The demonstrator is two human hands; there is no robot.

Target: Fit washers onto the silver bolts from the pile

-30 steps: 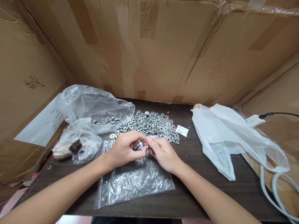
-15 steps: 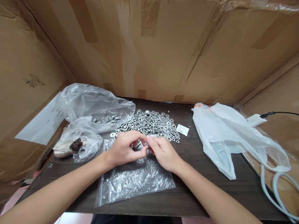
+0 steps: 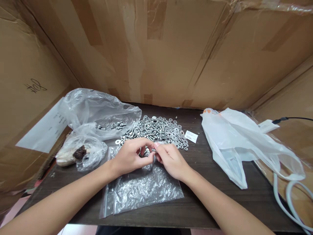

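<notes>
My left hand [image 3: 133,156] and my right hand [image 3: 172,160] meet at the fingertips over the near edge of a heap of metal bolts and washers [image 3: 153,130]. Thumb and index finger of the left hand close in a ring, its tips against the right fingertips. The right hand is pinched too. A small bit of shiny metal shows between the tips, mostly covered, so its kind is unclear. Under both hands lies a clear zip bag [image 3: 149,194], flat on the dark table [image 3: 200,199].
Left of the heap lies a large clear bag [image 3: 90,102] with bolts in it, and a smaller knotted bag [image 3: 94,158]. A white label [image 3: 191,136], a white carrier bag [image 3: 227,130] and a pale tube [image 3: 275,192] are to the right. Cardboard walls [image 3: 171,65] stand around.
Both hands stay in nearly the same place, fingertips together. Only slight shifts of the fingers show.
</notes>
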